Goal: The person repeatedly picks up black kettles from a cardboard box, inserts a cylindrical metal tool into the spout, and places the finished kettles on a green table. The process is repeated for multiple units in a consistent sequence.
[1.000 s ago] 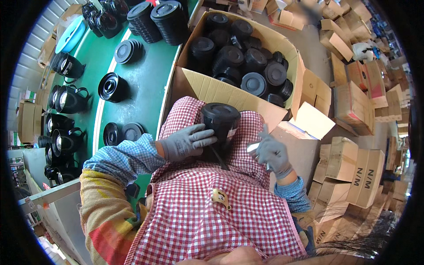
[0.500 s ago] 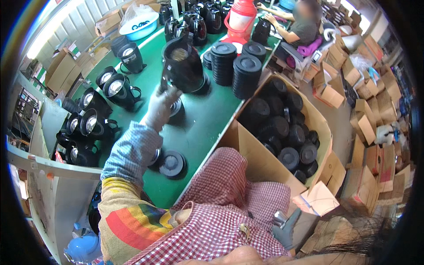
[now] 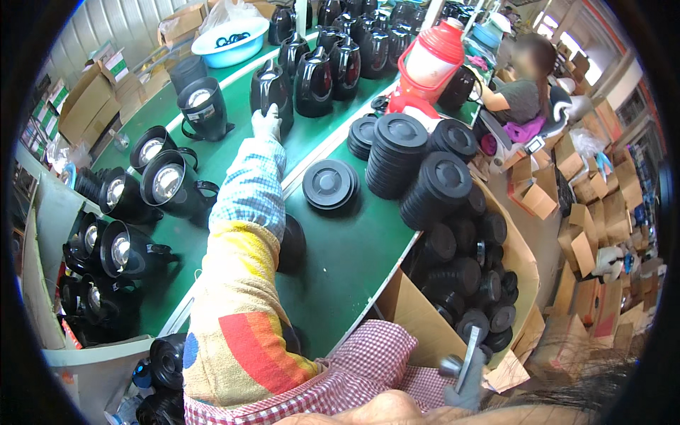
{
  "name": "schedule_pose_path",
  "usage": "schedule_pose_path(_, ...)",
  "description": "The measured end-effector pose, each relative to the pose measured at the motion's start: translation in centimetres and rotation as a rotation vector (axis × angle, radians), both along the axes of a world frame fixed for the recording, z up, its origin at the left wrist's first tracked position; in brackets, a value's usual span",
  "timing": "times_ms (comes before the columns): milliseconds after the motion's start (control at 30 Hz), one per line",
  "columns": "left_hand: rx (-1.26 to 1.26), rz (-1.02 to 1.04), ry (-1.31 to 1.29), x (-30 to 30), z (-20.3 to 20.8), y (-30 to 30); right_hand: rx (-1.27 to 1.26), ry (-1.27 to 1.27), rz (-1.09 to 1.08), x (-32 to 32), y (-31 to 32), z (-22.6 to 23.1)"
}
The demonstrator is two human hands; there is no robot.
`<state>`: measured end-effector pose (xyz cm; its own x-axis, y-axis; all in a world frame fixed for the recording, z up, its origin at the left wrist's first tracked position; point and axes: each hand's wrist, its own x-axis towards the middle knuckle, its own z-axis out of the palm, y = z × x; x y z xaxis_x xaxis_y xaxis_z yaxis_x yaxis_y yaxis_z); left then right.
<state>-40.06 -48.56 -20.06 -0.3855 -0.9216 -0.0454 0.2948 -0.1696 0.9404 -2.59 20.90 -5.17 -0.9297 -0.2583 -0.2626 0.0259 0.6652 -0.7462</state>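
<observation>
Left hand (image 3: 266, 121) now stretched further, its grip pressed on glossy black kettle (image 3: 272, 91), right hand (image 3: 464, 382) clutching hammer (image 3: 460, 366), cardboard box (image 3: 418, 312) nearby full of black bases (image 3: 467, 283)

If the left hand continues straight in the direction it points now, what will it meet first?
Most likely the upright black kettle right ahead: the gloved left hand is already at its body, probably touching it, though depth is hard to judge. More black kettles stand behind it.

I see 1 view, from the head camera on the person I follow. It looks steeply down and forward over the apron (image 3: 368, 368) and outstretched left arm (image 3: 244, 234) onto the green table (image 3: 340, 262), close below. The fisheye bends edges and takes in the box (image 3: 418, 319) at right and the far co-worker (image 3: 520, 92).
</observation>
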Motion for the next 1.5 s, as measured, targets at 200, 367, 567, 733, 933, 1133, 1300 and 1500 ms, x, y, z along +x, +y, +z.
schedule_pose_path(200, -1.056, 0.169, -0.69, 4.8, 7.6, -1.4, -0.013, 0.326, 0.556, -13.0, -13.8, -6.7)
schedule_pose_path(367, -1.021, 0.392, -1.418, 11.4, 14.2, -8.1, -0.111, 0.559, 0.709, -17.4, -20.5, -13.6)
schedule_pose_path(567, -1.12, 0.105, -1.541, 12.7, 14.1, -8.4, 0.075, 0.566, 0.623, -16.1, -16.7, -9.2)
schedule_pose_path(733, -1.388, 0.13, -1.214, 15.7, 20.1, -5.2, 0.08, 0.666, 0.521, -13.2, -10.0, -3.8)
schedule_pose_path(933, -1.858, -0.087, -0.39, 25.8, 31.3, 12.8, -0.11, 0.678, 0.489, -9.6, -10.5, 5.0)
schedule_pose_path(1133, -1.913, -0.804, -0.35, 34.1, 28.8, 33.6, -0.742, 0.101, 0.098, -6.7, -12.6, 8.1)
schedule_pose_path(1300, -1.84, -0.983, -0.164, 40.4, 21.7, 48.3, -0.541, 0.226, 0.231, -2.6, -3.7, 5.7)
schedule_pose_path(1500, -1.747, -1.348, 0.05, 46.5, 16.4, 54.9, -0.515, -0.176, 0.251, 2.3, 4.3, 1.3)
